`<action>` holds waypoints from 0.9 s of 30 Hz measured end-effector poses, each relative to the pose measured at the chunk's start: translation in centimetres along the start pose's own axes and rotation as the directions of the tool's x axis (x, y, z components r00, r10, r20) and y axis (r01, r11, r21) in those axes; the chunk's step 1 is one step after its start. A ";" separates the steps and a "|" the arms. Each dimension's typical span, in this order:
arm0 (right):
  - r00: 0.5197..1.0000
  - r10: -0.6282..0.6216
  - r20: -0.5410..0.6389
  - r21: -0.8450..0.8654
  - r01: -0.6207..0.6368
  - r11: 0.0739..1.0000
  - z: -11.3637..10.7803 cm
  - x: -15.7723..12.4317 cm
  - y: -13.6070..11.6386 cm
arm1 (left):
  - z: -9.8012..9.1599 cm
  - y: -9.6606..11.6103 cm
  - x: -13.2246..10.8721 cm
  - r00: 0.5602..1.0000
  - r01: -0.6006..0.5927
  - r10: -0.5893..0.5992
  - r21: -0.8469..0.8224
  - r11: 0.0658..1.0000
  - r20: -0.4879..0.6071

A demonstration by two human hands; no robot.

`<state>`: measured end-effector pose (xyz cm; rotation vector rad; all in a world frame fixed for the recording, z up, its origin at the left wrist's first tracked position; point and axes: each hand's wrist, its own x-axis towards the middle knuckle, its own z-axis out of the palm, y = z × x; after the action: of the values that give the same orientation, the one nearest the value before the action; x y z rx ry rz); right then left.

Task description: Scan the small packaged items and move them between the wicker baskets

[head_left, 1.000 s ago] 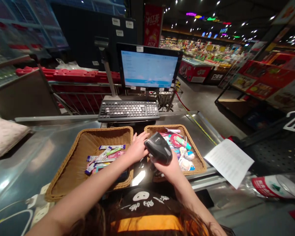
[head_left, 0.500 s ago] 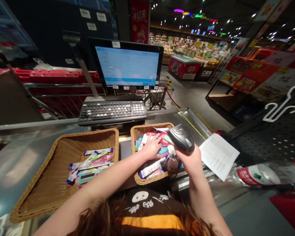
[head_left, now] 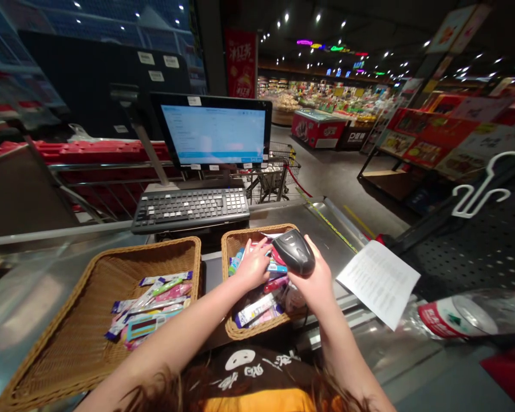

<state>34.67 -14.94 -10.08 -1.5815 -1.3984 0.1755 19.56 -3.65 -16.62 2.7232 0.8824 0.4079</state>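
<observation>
Heads up: your left hand point(head_left: 252, 264) sits right over the wicker basket point(head_left: 257, 230) on your right, so whatever's under your palm can't be seen, and your right hand point(head_left: 313, 280) blocks more of that pile. The grip of the handheld barcode scanner point(head_left: 294, 252) is buried in that hand too. Print on the sheet of paper point(head_left: 380, 283) and the monitor point(head_left: 212, 134) is way too small to read, and same goes for the packets point(head_left: 146, 327) in the other basket point(head_left: 154, 246). The plastic bottle point(head_left: 459, 317) gets cut off by the right edge — your shirt point(head_left: 257, 372) by the bottom one.
</observation>
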 end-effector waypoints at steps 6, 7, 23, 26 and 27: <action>0.998 -0.045 0.041 -0.024 0.046 0.999 0.5 -0.1 -0.6 | -4.6 -0.9 -2.1 0.985 -0.003 0.015 0.069 0.998 -0.172; 0.997 -0.058 0.055 -0.035 0.060 0.998 0.6 -0.2 -1.0 | -5.4 -1.0 -2.5 0.979 0.012 0.005 0.080 0.997 -0.203; 0.930 -0.332 0.157 -0.154 0.355 0.922 3.0 -1.3 -4.8 | -13.0 -3.2 -7.6 0.866 0.106 0.009 0.201 0.974 -0.500; 0.913 -0.363 0.184 -0.168 0.393 0.904 3.7 -1.4 -5.7 | -13.8 -3.9 -8.1 0.848 0.130 0.009 0.225 0.966 -0.529; 0.907 -0.373 0.193 -0.170 0.406 0.898 4.0 -1.4 -6.0 | -14.1 -4.1 -8.3 0.844 0.139 0.006 0.230 0.963 -0.537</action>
<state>27.52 -14.73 -8.48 -1.4364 -1.8795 -0.0945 6.12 -3.32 -6.40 2.8398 1.2402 1.1560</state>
